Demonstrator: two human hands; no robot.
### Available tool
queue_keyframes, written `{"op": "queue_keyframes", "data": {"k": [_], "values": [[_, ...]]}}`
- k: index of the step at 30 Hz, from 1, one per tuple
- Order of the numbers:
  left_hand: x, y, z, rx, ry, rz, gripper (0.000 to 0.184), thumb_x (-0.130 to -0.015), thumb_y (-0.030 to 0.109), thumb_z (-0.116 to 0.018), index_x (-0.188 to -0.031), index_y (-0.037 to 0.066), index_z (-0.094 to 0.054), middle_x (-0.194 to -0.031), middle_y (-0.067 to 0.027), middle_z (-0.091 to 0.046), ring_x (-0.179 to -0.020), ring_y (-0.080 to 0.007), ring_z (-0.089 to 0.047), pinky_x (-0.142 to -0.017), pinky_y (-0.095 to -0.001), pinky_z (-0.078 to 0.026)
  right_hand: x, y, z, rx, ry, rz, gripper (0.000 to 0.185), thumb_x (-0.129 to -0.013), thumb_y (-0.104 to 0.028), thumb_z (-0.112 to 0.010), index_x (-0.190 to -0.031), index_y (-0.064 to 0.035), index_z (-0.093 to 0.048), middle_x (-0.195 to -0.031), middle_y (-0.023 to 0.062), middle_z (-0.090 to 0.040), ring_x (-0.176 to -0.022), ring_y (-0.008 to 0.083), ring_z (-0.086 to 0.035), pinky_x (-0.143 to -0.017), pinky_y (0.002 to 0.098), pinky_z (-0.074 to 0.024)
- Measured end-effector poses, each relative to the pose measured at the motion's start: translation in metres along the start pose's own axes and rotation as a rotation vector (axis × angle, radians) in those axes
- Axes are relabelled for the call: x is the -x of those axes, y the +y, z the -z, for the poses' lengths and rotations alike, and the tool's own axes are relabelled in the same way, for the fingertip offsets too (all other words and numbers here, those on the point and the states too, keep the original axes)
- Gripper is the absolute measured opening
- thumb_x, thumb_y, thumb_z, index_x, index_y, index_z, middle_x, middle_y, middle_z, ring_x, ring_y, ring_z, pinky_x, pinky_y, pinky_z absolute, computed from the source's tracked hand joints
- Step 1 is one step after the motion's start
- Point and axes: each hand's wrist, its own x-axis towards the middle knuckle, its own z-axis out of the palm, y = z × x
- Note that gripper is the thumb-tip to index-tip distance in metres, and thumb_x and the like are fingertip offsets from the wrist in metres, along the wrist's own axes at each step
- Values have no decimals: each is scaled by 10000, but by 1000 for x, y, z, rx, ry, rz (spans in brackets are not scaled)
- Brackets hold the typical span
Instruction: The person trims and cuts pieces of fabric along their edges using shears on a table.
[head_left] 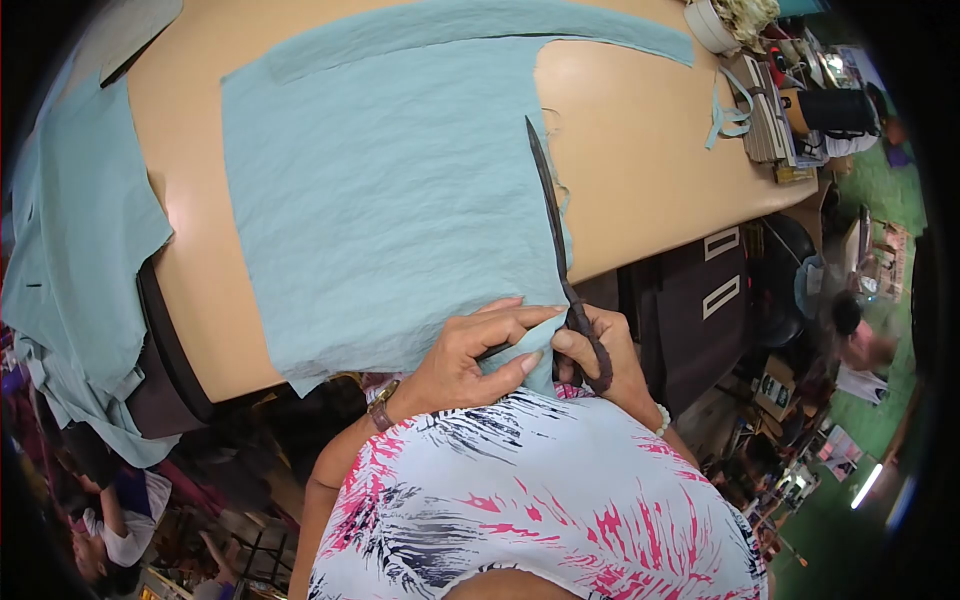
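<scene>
A large piece of light blue fabric lies across the table, and its near edge hangs over the front. My left hand, closed at the fabric's near right corner, pinches a folded bit of it between thumb and fingers. Dark fabric scissors are in my right hand, which is wrapped around their handles. The long blades point away from me along the fabric's right edge and look closed together. Loose threads trail beside that edge. Part of the handles is hidden by my fingers.
The tan table has a narrow blue strip along its far side. More blue fabric drapes over the left end. Stacked books and a white container stand at the far right. Other people are visible beyond the table.
</scene>
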Motion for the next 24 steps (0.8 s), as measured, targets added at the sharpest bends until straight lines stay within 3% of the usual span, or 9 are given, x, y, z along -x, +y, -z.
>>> {"op": "queue_keyframes", "data": {"k": [10, 13, 16, 24], "values": [[1, -3, 0, -4, 3, -10, 53, -775, 54, -557, -738, 32, -526, -1127, -173, -570, -1033, -260, -553, -992, -465, -258, 2, -5, -3, 50, 17, -21, 207, -767, -170, -675, -755, 12, -577, -552, 7, -522, -440, 38, -468, -394, 176, -350], [-1, 0, -1, -18, 24, -28, 184, -773, 54, -570, -660, 27, -428, -1109, -169, -580, -942, -262, -585, -972, -465, -302, 3, -5, -1, 39, -9, -8, 245, -769, -208, -672, -744, 18, -580, -546, 9, -520, -439, 40, -467, -396, 176, -346], [-1, 1, -2, -22, 36, -34, 188, -768, 49, -574, -657, 27, -425, -1100, -166, -585, -925, -260, -589, -973, -463, -300, 0, -5, -1, 41, -12, 5, 286, -764, -244, -676, -730, 23, -579, -550, 15, -524, -438, 44, -470, -395, 176, -346], [6, -1, 2, -14, -4, -35, 80, -757, 37, -578, -717, 15, -513, -1068, -150, -602, -944, -239, -584, -978, -462, -298, -13, -12, -1, 48, -6, 48, 312, -750, -268, -689, -699, 17, -572, -517, 15, -516, -420, 48, -478, -383, 173, -354]]}}
